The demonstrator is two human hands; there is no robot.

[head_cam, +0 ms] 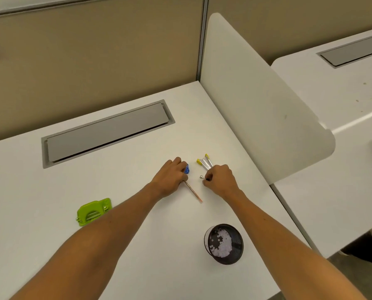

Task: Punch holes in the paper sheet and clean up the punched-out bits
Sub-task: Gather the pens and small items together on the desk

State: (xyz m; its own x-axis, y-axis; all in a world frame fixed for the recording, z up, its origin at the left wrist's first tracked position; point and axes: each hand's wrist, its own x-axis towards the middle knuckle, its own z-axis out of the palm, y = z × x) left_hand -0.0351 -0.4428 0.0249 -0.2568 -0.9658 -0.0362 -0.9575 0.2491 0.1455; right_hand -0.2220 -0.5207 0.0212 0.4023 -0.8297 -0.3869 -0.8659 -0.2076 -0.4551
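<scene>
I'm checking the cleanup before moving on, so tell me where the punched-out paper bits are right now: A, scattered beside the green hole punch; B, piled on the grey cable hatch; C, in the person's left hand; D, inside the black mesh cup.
D: the white paper bits lie heaped inside the black mesh cup, well away from the green hole punch.

Even, soft overhead light, faint shadows, mild wide-angle bending at edges, slight overall softness.

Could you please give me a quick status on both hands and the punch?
Left hand on pencil; right hand pinching small clip. Punch idle, left. Bits in cup. No paper visible.
</scene>
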